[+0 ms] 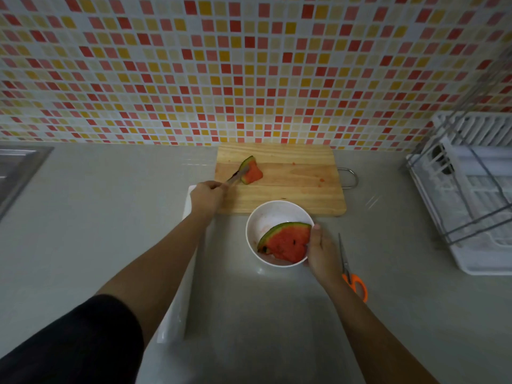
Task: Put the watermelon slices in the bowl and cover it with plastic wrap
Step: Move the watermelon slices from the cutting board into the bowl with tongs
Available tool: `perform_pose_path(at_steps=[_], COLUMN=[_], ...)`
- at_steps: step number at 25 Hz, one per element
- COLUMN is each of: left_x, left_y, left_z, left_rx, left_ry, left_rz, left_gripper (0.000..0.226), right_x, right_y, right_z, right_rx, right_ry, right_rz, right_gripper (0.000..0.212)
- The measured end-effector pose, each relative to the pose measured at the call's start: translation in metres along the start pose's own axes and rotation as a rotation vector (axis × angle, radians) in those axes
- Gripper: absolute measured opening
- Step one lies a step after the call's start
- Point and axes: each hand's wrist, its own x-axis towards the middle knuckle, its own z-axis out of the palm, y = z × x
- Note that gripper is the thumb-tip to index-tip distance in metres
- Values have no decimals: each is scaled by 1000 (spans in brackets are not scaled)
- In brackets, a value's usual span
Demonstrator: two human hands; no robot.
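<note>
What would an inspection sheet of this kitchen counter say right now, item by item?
Surface: grey counter, with a wooden cutting board at the back by the tiled wall.
Job's things: one watermelon slice in the white bowl; a second slice on the board, gripped by tongs; a long white box, maybe the plastic wrap.
Clutter: orange-handled scissors right of the bowl; juice spots on the board.
Hands: left hand holds the tongs; right hand steadies the bowl's rim.
Cables: nothing seen.
Surroundings: sink at left, white dish rack at right.
</note>
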Motion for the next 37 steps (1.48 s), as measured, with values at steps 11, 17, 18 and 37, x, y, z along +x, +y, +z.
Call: perform_pose_path(at_steps=[11, 17, 18, 37], left_x=[-47, -84, -86, -53], left_y=[10, 16, 17, 31], left_z=[-44, -55, -52, -20], left_rx=[-108, 419, 491, -143], left_ry=[-167, -114, -112, -24], left_rz=[426, 1118, 1196, 171], left_gripper=[10, 14, 14, 23], right_x=[-3, -8, -10, -8], right_y=[-5, -11, -13, -14], right_z=[-2, -3, -4, -1], right_rx=[-14, -4, -4, -3], right_ry=[-16, -47, -40, 6], right_rz=[4, 45, 44, 42], right_gripper=[57, 59, 59, 56])
